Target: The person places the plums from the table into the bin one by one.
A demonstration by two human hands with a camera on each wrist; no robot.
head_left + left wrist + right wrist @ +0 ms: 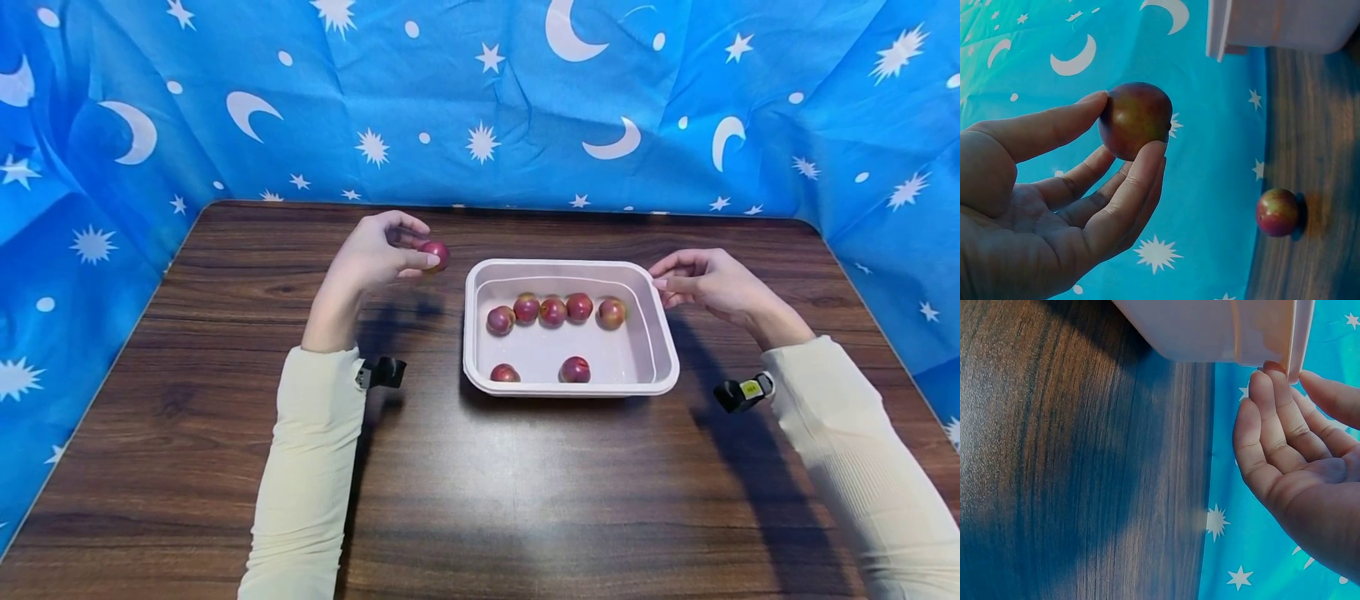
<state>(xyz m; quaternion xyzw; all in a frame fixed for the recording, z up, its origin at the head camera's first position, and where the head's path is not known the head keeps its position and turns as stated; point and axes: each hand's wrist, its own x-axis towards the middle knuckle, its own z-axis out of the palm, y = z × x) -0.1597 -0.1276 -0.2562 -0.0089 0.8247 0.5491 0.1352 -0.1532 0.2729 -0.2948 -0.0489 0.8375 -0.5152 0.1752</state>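
My left hand (372,252) pinches a reddish plum (1135,121) between thumb and fingertips, raised above the table to the left of the tray. A white plastic tray (570,388) sits at mid-table, with several plums inside: a row toward its back, including a plum (612,313) at the right, and two by the front wall, one of them a plum (575,369). My right hand (712,285) grips the tray's right rim near its back corner, thumb on one side and fingers on the other. Another plum (1277,213) lies on the table in the left wrist view; the left hand seems to hide it from the head view.
The brown wood-grain table (517,500) ends at the back against a blue cloth (420,92) with white moons and stars. A small black wrist camera (386,372) hangs at the left cuff, and another black camera (738,394) at the right cuff.
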